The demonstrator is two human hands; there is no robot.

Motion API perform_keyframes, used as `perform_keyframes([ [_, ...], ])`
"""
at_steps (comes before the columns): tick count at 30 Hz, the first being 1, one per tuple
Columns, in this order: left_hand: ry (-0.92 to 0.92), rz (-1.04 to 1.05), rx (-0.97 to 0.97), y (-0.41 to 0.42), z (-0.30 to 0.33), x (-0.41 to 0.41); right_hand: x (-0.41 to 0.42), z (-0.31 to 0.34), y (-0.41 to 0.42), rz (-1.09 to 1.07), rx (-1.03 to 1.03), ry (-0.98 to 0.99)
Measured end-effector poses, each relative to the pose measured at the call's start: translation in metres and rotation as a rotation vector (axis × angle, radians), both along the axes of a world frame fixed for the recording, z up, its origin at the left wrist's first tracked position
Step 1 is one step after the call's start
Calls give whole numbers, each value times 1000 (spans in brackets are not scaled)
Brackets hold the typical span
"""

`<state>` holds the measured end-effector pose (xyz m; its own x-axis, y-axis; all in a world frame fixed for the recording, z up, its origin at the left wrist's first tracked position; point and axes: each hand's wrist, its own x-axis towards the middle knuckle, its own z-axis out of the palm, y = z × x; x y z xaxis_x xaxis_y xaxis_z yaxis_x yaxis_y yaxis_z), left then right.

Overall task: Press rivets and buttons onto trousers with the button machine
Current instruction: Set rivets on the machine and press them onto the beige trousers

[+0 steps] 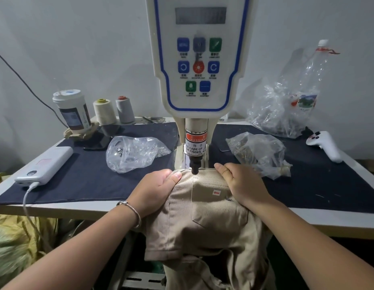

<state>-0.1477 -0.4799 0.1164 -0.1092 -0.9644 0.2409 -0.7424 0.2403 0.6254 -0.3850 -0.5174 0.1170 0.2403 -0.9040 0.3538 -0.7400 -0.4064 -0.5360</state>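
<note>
Beige trousers (205, 208) are draped over the table edge, pinned flat under the button machine's punch (195, 164) by the left hand (154, 191) and right hand (242, 185), fingers curled on cloth.

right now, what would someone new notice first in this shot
The tall white button machine with its blue-edged control panel fills the centre, its black punch coming down on the top edge of the beige trousers. The left hand and right hand grip the fabric on either side of the punch, close under the red finger-warning label. Clear plastic bags lie on the dark cloth at both sides.
</note>
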Motion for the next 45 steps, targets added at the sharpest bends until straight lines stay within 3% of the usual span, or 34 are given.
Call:
perform_keyframes([
  [13,65,19,-26,-1,-9,3,-3,-12,-2,-46,-48,-61],
  [27,112,37,-28,0,-13,0,6,-16,0,-190,-62,227],
  [45,97,76,-1,2,-14,-4,7,-17,1,-216,-47,224],
])
